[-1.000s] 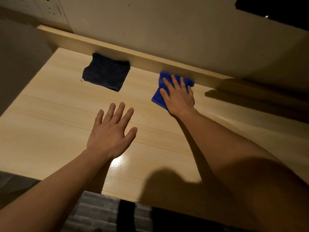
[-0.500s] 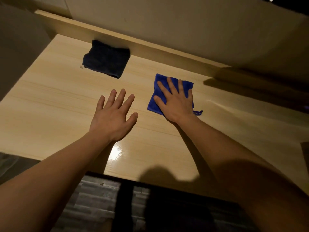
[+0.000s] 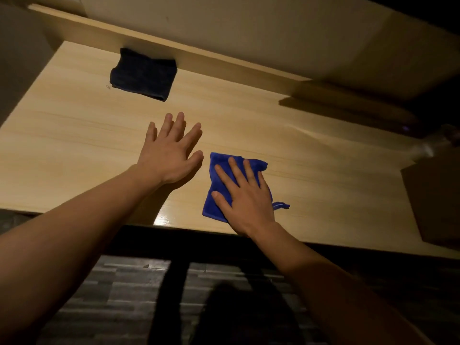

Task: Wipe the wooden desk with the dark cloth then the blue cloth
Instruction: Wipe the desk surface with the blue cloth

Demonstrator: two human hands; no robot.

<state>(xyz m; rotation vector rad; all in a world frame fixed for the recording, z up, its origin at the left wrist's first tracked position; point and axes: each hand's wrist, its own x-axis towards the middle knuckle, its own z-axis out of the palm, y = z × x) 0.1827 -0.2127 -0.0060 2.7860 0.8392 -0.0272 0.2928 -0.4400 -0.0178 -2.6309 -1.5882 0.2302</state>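
The light wooden desk (image 3: 74,135) fills the view. My right hand (image 3: 245,195) lies flat with fingers spread on the blue cloth (image 3: 216,180), pressing it onto the desk close to the front edge. A small loop of the cloth sticks out to the right of my hand. My left hand (image 3: 171,151) rests flat and open on the bare wood just left of the blue cloth, holding nothing. The dark cloth (image 3: 143,74) lies folded and untouched at the back left, against the desk's raised back board.
A raised wooden back board (image 3: 224,61) runs along the far edge under a pale wall. A brown box-like object (image 3: 433,202) stands at the desk's right end. Dark striped flooring (image 3: 112,295) shows below the front edge.
My right hand has dragged the blue cloth from the back board toward the front edge of the desk. My left hand stayed flat on the wood.
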